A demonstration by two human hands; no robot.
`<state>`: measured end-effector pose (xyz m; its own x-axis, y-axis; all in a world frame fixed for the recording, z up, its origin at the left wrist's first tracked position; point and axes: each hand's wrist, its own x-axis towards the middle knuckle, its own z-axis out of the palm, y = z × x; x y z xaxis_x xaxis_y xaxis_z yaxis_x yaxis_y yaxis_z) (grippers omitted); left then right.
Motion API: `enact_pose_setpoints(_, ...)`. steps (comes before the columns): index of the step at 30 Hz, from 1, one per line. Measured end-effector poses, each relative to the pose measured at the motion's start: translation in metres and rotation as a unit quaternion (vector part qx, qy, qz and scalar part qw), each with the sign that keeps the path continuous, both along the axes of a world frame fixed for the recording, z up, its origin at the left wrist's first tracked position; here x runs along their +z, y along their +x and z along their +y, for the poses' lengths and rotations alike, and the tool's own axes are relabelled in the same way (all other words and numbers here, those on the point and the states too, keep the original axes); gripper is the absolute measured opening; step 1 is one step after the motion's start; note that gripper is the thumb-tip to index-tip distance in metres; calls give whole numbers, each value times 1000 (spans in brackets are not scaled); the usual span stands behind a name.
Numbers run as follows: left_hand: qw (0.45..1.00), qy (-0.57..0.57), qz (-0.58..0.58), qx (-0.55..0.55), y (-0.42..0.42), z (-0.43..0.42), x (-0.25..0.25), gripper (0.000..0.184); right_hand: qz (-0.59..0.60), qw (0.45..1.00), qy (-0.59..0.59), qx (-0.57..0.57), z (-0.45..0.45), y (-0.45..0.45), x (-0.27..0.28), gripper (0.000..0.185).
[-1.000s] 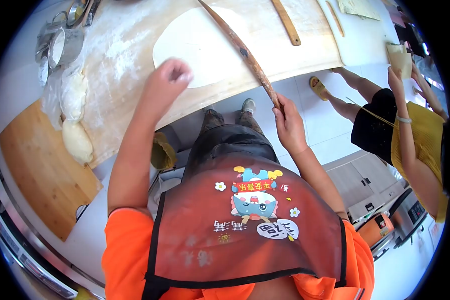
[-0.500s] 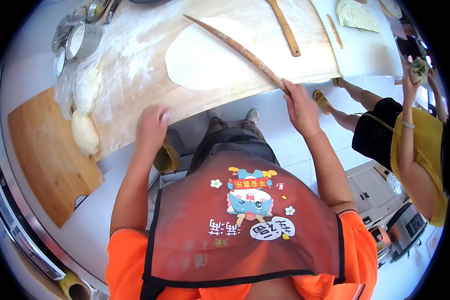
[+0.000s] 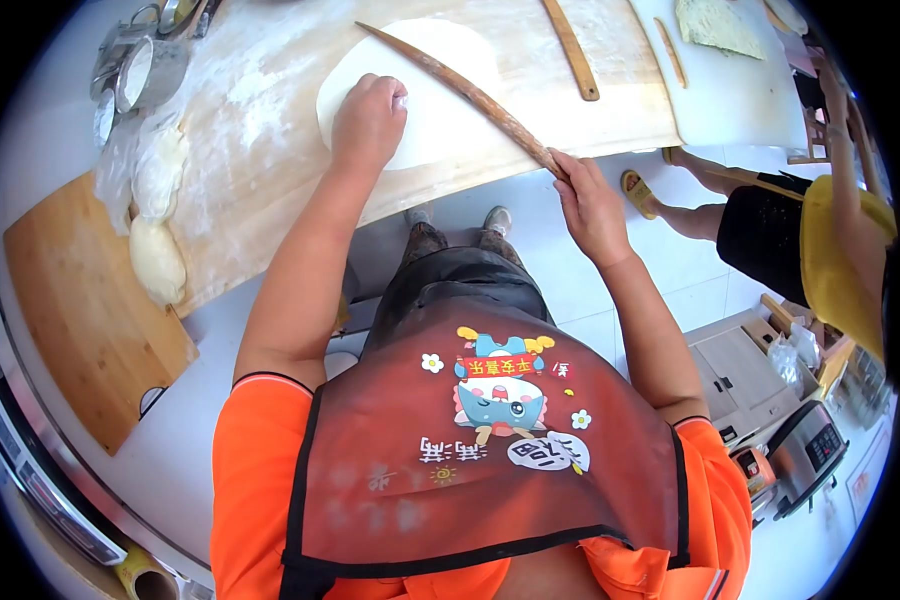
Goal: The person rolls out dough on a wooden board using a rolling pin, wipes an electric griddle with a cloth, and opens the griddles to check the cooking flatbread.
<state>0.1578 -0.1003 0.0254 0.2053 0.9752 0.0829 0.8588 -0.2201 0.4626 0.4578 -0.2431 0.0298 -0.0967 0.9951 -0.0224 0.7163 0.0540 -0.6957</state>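
Observation:
My right hand (image 3: 592, 205) grips the near end of a long tapered wooden rolling pin (image 3: 475, 97). The pin slants across a thin round sheet of white dough (image 3: 432, 132), its thin tip reaching past the far left of the sheet. Over the left part of the dough is my left hand (image 3: 370, 118), fingers curled into a fist; what it holds, if anything, is hidden. Under the dough lies a floured wooden board (image 3: 255, 170).
Dough lumps (image 3: 157, 262), partly under plastic, lie along the board's left edge. Metal cups (image 3: 152, 75) stand behind them. A wooden spatula (image 3: 571, 50) lies beyond the pin. A cutting board (image 3: 725, 105) holds a greenish dough piece (image 3: 718, 27). Another person (image 3: 770, 235) stands at right.
My left hand has moved from the board's near edge up and right over the dough, still closed. My right hand keeps hold of the rolling pin. The other person's raised arm has shifted.

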Motion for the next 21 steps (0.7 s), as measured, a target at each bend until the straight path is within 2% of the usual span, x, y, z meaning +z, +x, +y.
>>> enact_pose_setpoints(8,990,52,112,-63,5,1,3,9,-10,1000,9,10,6,0,4,40)
enact_pose_setpoints(11,994,69,80,-17,0,0,0,10,-5,1000,7,8,6,0,3,40)
enact_pose_setpoints(14,991,50,-81,92,-27,-12,13,8,-7,1000,5,10,7,0,3,40)
enact_pose_setpoints(16,934,-151,-248,206,-53,-33,55,10,-3,1000,7,14,7,1,4,40)
enact_pose_setpoints(18,919,-279,-229,158,-106,-73,80,16,-1,1000,12,14,7,2,4,40)
enact_pose_setpoints(20,868,-423,-227,126,-168,-121,83,23,-5,1000,18,17,7,3,3,41)
enact_pose_setpoints(21,952,-278,128,-4,-202,-170,76,26,-10,1000,22,20,8,4,2,41)
